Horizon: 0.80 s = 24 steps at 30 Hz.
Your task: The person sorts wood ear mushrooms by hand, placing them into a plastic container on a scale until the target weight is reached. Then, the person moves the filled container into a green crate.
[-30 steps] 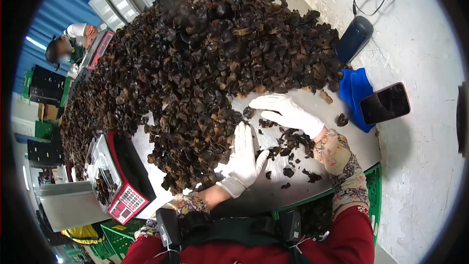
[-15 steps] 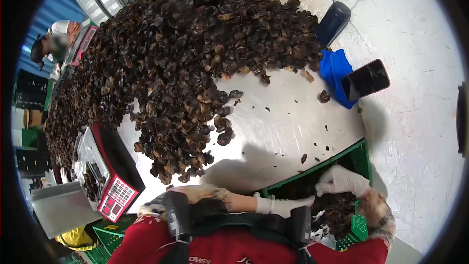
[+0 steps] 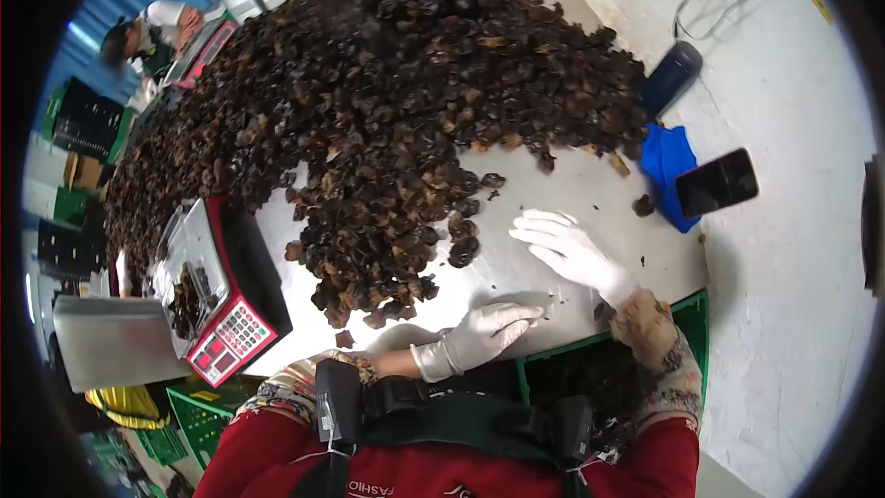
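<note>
Both your white-gloved hands are back up from the green plastic crate [image 3: 693, 314] onto the grey metal table [image 3: 581, 194]. Your left hand [image 3: 484, 334] and right hand [image 3: 572, 249] lie flat, grip released and empty, just beside the heap of dark dried fungus [image 3: 396, 111].

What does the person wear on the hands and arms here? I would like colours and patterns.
The left hand and the right hand are both in thin white gloves. Each forearm has a floral sleeve cover, pale with mixed colours, gathered at the wrist. Above these, a red top shows. A dark harness crosses the chest.
</note>
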### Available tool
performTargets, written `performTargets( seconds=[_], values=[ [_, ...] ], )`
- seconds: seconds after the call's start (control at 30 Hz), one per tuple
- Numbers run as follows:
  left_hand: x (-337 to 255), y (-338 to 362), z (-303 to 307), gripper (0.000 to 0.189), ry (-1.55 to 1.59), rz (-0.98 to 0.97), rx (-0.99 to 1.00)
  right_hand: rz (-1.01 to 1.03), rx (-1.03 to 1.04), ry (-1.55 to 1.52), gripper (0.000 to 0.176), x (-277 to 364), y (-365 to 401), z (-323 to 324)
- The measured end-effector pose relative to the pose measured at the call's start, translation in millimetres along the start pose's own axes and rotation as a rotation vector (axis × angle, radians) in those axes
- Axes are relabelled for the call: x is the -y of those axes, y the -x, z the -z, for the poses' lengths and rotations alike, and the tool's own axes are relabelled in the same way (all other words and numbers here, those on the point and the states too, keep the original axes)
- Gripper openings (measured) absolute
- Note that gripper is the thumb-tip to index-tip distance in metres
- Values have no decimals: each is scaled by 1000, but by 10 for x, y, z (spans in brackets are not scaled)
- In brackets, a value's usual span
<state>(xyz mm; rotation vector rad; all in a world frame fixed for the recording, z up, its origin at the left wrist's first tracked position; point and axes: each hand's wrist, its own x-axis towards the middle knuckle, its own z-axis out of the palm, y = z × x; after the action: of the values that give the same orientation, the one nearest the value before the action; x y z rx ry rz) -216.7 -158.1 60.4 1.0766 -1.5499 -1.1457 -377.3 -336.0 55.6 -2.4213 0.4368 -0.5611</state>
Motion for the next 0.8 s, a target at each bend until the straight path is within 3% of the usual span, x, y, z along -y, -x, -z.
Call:
performTargets(
  seconds=[0.17,0.3,0.4,0.43,0.47,0.5,0.53,0.57,0.6,0.67,0.73,0.77,0.8],
  values=[
    [260,231,47,19,76,114,-24,117,-62,246,26,-298,-688,-296],
    [126,107,117,18,-11,-10,-72,80,-35,-141,15,-281,-537,-207],
    [25,-29,399,20,-250,-165,-138,-52,164,-344,8,11,120,114],
    [-81,-134,623,21,-550,-260,-167,-16,321,-326,8,81,416,251],
    [-91,-234,806,21,-582,-140,-239,-215,308,-486,11,402,669,393],
    [-129,-373,983,19,-654,-133,-373,-350,768,-494,17,467,953,562],
    [-125,-504,1153,18,-791,-60,-445,-662,1089,-463,22,647,1264,585],
    [-57,-598,1280,19,-804,64,-476,-819,1339,-503,28,621,1888,403],
    [95,-703,1444,19,-801,24,-444,-848,1519,-288,31,880,1762,516],
    [268,-891,1670,20,-929,-18,-255,-771,1536,-248,30,817,1847,555],
    [410,-1015,1810,23,-1067,-18,18,-961,881,-647,30,801,1770,592],
    [502,-1045,1855,17,-1107,-14,140,-1054,779,-610,30,858,1575,599],
    [465,-1060,1863,15,-1142,-13,192,-1013,573,-695,32,883,1446,550]
  ],
)
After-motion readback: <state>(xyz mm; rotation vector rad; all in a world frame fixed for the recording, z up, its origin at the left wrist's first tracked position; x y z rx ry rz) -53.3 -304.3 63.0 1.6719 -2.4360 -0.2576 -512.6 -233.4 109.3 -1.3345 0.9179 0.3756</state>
